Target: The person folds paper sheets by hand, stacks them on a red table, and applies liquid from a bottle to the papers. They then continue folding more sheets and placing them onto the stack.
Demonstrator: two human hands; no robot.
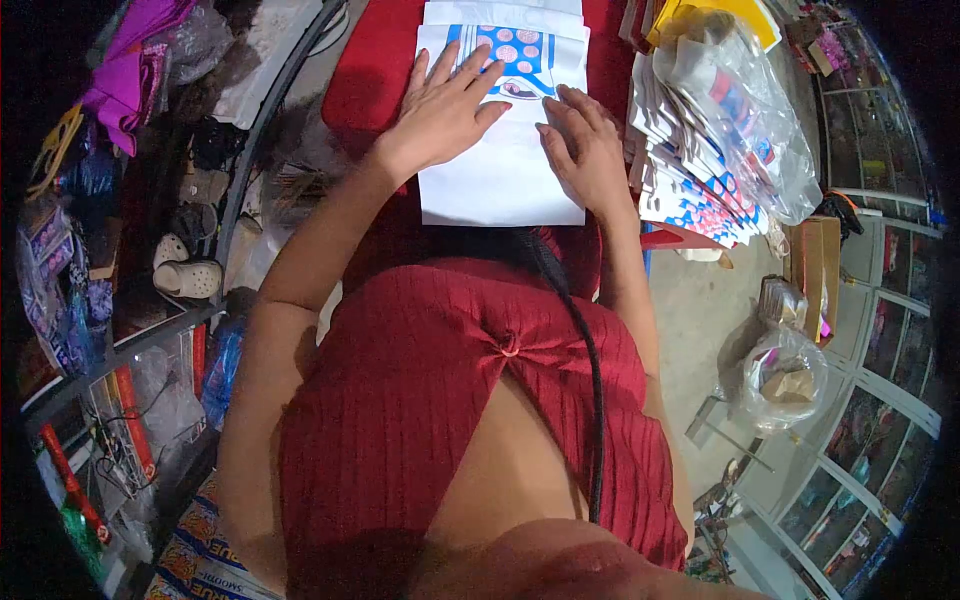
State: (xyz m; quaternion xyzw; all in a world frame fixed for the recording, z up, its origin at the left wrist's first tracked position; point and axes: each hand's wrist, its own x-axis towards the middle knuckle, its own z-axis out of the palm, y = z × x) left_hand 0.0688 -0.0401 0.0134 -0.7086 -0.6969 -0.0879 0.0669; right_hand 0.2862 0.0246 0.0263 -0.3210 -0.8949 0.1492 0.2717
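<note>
A flat piece of white paper (500,185), printed in blue with pink round shapes at its far end, lies on a red surface in front of me. More white paper (500,12) shows beneath it at the top. My left hand (450,108) rests flat on its upper left part, fingers spread over the print. Along the right edge, my right hand (585,145) lies with loosely bent fingers apart, fingertips on the paper beside the print. Neither hand grips anything.
A pile of similar printed papers (690,190) is close on the right, partly under a clear plastic bag (750,110). The red tabletop (375,75) shows at left. A metal rail (255,150), clogs (188,278) and shelves are at left; glass-fronted cabinets (870,420) stand at right.
</note>
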